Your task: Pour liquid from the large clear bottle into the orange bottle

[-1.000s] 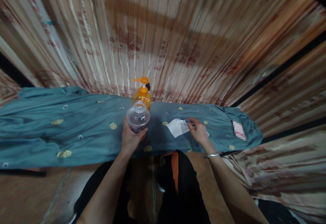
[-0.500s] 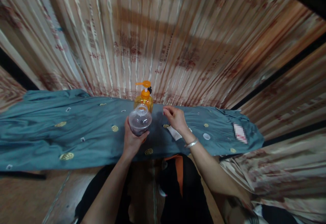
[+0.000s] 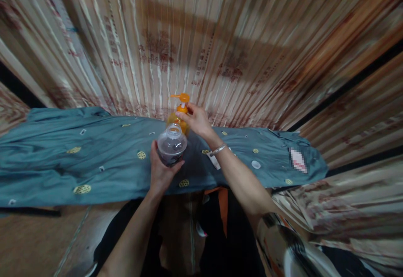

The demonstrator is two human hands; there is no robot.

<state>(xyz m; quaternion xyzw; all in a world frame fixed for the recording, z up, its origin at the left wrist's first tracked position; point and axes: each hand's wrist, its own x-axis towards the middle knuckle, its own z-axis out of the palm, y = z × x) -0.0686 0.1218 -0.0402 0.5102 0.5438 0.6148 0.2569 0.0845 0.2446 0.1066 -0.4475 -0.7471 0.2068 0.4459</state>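
Observation:
My left hand (image 3: pixel 161 172) is wrapped around a clear plastic bottle (image 3: pixel 171 147) with a wide, uncapped neck. The bottle is held over the near middle of the cloth-covered table, its mouth tipped towards the far side. Just behind it stands a pump bottle (image 3: pixel 181 109) with an orange pump head and yellow liquid, partly hidden by the clear bottle and my fingers. At its orange collar, my right hand (image 3: pixel 200 119) closes its thumb and fingers from the right side. The pump spout points left.
A teal patterned cloth (image 3: pixel 116 168) covers the long narrow table. On it, a white slip (image 3: pixel 215 162) lies partly under my right wrist, with a round whitish disc (image 3: pixel 256 165) further right. A blurred-out white and red patch (image 3: pixel 297 160) is near the right end. Pleated curtains (image 3: pixel 189 50) hang behind.
My right hand has moved left and away from me, from above the cloth to the pump bottle's collar. My left hand still holds the clear bottle in nearly the same place.

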